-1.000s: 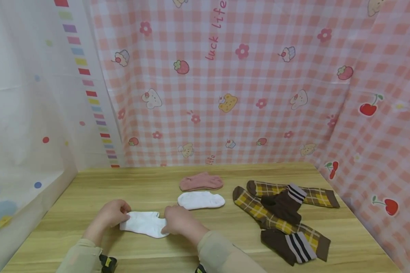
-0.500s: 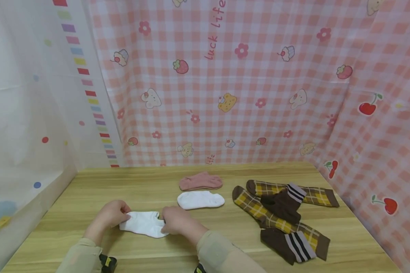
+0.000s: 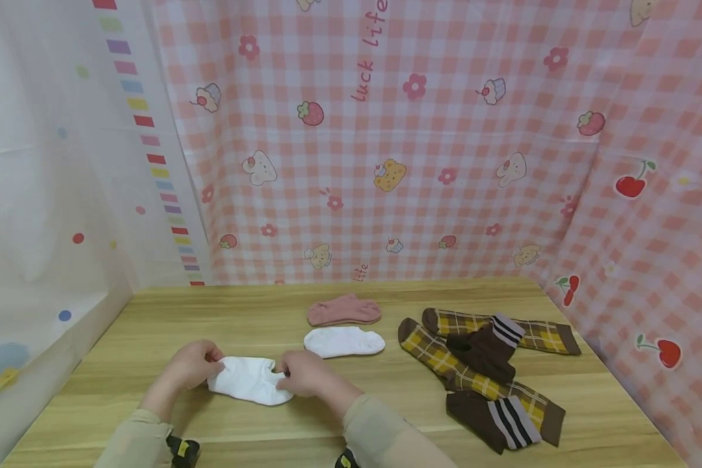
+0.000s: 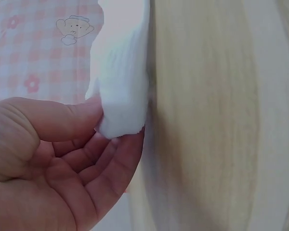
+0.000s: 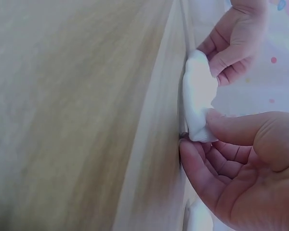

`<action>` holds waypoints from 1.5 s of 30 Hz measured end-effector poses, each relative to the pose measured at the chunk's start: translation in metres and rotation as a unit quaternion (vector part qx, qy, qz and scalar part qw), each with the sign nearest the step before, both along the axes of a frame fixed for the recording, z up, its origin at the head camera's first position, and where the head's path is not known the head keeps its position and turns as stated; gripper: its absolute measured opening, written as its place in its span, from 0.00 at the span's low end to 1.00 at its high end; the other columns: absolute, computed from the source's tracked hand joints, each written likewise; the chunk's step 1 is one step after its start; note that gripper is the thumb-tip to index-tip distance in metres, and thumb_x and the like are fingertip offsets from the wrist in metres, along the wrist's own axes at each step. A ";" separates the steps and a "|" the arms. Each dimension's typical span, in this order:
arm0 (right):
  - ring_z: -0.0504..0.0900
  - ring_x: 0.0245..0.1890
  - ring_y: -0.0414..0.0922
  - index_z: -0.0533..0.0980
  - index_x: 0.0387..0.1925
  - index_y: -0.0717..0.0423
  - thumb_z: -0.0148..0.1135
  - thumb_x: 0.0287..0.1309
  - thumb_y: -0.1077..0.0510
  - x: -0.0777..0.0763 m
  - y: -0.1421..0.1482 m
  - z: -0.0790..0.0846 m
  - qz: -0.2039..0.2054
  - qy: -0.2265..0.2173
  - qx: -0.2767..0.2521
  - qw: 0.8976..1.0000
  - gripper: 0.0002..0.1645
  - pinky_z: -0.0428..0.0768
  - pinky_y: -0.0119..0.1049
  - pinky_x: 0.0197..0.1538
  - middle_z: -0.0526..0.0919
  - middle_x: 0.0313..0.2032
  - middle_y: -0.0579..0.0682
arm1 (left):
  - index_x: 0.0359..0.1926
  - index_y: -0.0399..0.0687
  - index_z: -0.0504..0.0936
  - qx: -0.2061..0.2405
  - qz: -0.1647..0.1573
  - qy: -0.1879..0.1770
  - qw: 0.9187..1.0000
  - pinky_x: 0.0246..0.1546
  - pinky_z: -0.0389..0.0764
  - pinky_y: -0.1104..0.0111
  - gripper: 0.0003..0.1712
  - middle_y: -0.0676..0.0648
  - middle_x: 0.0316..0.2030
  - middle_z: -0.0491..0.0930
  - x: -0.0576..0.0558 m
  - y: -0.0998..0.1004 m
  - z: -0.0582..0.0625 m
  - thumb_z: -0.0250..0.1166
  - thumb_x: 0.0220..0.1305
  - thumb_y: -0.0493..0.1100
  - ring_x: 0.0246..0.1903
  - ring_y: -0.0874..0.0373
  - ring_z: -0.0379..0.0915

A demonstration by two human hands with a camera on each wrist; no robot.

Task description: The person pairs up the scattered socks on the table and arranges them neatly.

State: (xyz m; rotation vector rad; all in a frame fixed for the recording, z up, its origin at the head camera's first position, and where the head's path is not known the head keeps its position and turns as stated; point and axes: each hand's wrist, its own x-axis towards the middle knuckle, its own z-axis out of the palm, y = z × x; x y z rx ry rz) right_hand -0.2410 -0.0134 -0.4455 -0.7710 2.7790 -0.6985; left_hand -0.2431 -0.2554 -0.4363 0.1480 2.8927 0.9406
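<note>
A white ankle sock (image 3: 248, 380) is stretched between both hands, close over the wooden table (image 3: 257, 442). My left hand (image 3: 190, 367) pinches its left end; in the left wrist view the thumb (image 4: 82, 118) lies on one side of the fabric and the fingers behind it. At the other end my right hand (image 3: 310, 376) pinches the sock beside its opening, thumb and forefinger meeting at the edge in the right wrist view. A second white sock (image 3: 344, 342) lies flat just behind the right hand, with pink socks (image 3: 344, 311) farther back.
On the right lie two yellow-and-brown plaid long socks (image 3: 429, 351), crossed by dark brown striped socks (image 3: 482, 351). Another brown striped sock (image 3: 474, 416) lies nearer the front. A pink checked curtain (image 3: 351, 214) stands along the table's back edge.
Over the last half second both hands have lifted the white sock slightly, and it shifts a little to the right. The other socks have stayed in place.
</note>
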 end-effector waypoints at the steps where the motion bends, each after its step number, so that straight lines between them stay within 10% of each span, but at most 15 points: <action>1: 0.67 0.24 0.37 0.73 0.26 0.51 0.70 0.56 0.58 0.000 0.001 0.000 -0.002 -0.001 -0.007 1.000 0.12 0.66 0.27 0.30 0.68 0.21 0.40 | 0.32 0.35 0.78 0.002 -0.002 0.003 1.000 0.28 0.73 0.64 0.04 0.46 0.28 0.74 0.000 0.000 0.001 0.65 0.60 0.32 0.29 0.53 0.70; 45: 0.77 0.36 0.40 0.80 0.39 0.57 0.69 0.59 0.60 -0.009 0.040 0.006 -0.086 -0.004 -0.245 0.966 0.07 0.76 0.33 0.42 0.80 0.32 0.43 | 0.46 0.30 0.79 0.144 0.032 0.041 0.988 0.34 0.76 0.66 0.12 0.42 0.38 0.79 0.006 0.015 0.017 0.63 0.67 0.36 0.37 0.52 0.71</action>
